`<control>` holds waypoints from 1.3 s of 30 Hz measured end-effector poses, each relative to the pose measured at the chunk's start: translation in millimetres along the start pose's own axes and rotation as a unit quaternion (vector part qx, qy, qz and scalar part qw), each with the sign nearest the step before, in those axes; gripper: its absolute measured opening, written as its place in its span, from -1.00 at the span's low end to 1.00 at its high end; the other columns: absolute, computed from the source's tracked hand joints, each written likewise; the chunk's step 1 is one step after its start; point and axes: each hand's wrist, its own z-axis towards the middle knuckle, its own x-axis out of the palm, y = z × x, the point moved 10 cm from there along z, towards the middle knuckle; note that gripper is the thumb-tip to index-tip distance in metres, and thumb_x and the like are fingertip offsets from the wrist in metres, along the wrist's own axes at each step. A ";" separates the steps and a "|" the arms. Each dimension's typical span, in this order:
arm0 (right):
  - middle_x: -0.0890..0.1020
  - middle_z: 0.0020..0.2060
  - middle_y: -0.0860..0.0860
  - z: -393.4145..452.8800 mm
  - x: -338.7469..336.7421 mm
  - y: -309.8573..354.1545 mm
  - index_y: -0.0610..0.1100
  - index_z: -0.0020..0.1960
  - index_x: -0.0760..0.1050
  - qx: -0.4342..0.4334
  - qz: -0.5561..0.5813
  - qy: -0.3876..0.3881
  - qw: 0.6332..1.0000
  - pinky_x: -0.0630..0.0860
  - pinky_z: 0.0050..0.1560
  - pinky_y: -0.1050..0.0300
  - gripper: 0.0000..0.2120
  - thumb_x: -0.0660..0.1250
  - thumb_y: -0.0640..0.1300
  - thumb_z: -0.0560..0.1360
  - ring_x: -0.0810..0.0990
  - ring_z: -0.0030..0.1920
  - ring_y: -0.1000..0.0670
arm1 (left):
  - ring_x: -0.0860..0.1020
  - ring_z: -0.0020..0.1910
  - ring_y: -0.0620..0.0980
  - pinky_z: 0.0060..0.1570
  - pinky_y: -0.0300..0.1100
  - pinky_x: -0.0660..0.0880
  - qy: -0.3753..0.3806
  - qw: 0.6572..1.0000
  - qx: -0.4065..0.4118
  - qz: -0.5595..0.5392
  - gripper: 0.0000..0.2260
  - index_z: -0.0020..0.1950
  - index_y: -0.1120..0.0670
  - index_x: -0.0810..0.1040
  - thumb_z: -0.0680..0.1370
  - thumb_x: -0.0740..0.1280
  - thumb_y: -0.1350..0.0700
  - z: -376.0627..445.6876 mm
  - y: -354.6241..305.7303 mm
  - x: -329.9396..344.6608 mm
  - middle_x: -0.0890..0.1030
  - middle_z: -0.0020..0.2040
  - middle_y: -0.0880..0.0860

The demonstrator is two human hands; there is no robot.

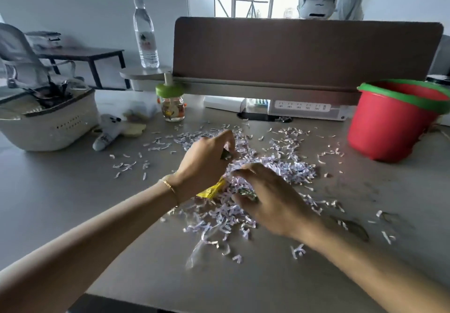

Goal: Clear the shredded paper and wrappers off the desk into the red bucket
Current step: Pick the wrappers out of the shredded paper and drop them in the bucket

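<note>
From my feed I see two bare forearms with no sleeves reaching as far as the frame shows. The left hand (204, 159) has a thin gold bracelet (170, 187) at the wrist. The right hand (270, 200) wears nothing I can make out; its fingernails look dark, though blurred.

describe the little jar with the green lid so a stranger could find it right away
Start at the brown desk partition and go to its lower left corner. There, right of the white basket, stands the small clear jar. Its green lid and colourful printed label separate it from the tall water bottle behind.
</note>
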 end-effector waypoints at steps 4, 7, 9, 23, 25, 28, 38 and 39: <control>0.39 0.46 -0.08 39.3 32.2 41.3 0.04 0.51 0.29 -0.056 -0.043 0.023 0.997 0.43 0.36 -0.15 -0.45 0.12 0.26 0.60 0.44 0.40 -0.13 | 0.57 -0.30 0.10 -0.36 -0.12 0.46 0.000 0.993 -0.092 0.071 -0.61 -0.24 0.06 0.52 0.60 0.20 -0.19 -9.5 49.8 -20.7 0.62 -0.30 0.00; 0.31 0.52 -0.13 63.0 59.0 61.2 0.06 0.55 0.18 -0.079 -0.079 0.054 0.992 0.35 0.43 -0.20 -0.38 0.07 0.31 0.57 0.35 0.47 -0.21 | 0.51 -0.39 0.03 -0.42 -0.16 0.35 0.005 0.983 -0.148 0.112 -0.43 -0.35 0.11 0.47 0.61 0.09 -0.30 -20.4 75.3 -32.3 0.56 -0.40 0.01; 0.16 0.60 -0.13 74.9 77.2 62.2 0.13 0.56 0.13 -0.067 -0.102 0.097 0.988 0.20 0.51 -0.25 -0.30 -0.02 0.41 0.51 0.20 0.56 -0.23 | 0.44 -0.47 0.03 -0.45 -0.18 0.27 -0.006 0.981 -0.158 0.116 -0.42 -0.44 0.14 0.38 0.63 0.10 -0.24 -25.7 88.3 -38.8 0.47 -0.47 0.02; 0.56 -0.01 -0.14 86.0 64.0 85.9 -0.12 0.24 0.41 -0.155 -0.165 -0.031 0.973 0.38 -0.33 0.07 -0.75 0.17 -0.01 0.64 0.66 -0.22 -0.22 | 0.39 -0.50 0.07 -0.46 -0.18 0.22 0.009 0.987 -0.152 0.053 -0.53 -0.48 0.15 0.29 0.57 0.23 -0.05 -27.0 122.6 -30.2 0.39 -0.52 0.01; 0.61 -0.09 -0.14 94.3 57.2 77.7 -0.14 0.18 0.46 -0.140 -0.140 -0.033 0.980 0.36 -0.31 0.08 -0.76 0.14 -0.02 0.67 0.66 -0.22 -0.21 | 0.39 -0.50 0.09 -0.46 -0.17 0.24 0.012 0.987 -0.150 0.049 -0.53 -0.46 0.16 0.30 0.58 0.22 -0.06 -21.6 120.2 -28.0 0.37 -0.53 0.01; 0.61 -0.33 -0.05 110.2 31.9 57.2 -0.09 0.01 0.50 -0.093 -0.022 -0.055 0.994 0.35 -0.40 0.08 -0.73 0.13 0.03 0.69 0.59 -0.37 -0.07 | 0.46 -0.44 0.13 -0.44 -0.15 0.26 0.009 0.988 -0.144 0.050 -0.53 -0.43 0.15 0.33 0.60 0.19 -0.09 -9.4 112.1 -26.6 0.44 -0.47 0.04; 0.50 -0.45 0.07 113.9 -105.6 -15.8 -0.12 -0.26 0.45 0.015 0.049 -0.226 0.973 0.30 -0.38 0.08 -0.71 0.24 -0.14 0.63 0.47 -0.41 0.02 | 0.34 -0.51 0.06 -0.46 -0.12 0.18 -0.006 0.998 -0.055 -0.024 -0.50 -0.47 0.12 0.33 0.63 0.19 -0.06 73.2 18.7 -8.4 0.38 -0.53 0.01; 0.49 -0.46 0.06 111.7 -121.1 -24.5 -0.12 -0.28 0.43 0.023 0.042 -0.240 0.970 0.27 -0.35 0.06 -0.71 0.24 -0.15 0.63 0.47 -0.40 0.00 | 0.35 -0.49 0.09 -0.45 -0.10 0.17 -0.004 0.998 -0.049 -0.031 -0.52 -0.46 0.12 0.34 0.63 0.20 -0.06 85.6 5.3 -4.6 0.38 -0.52 0.02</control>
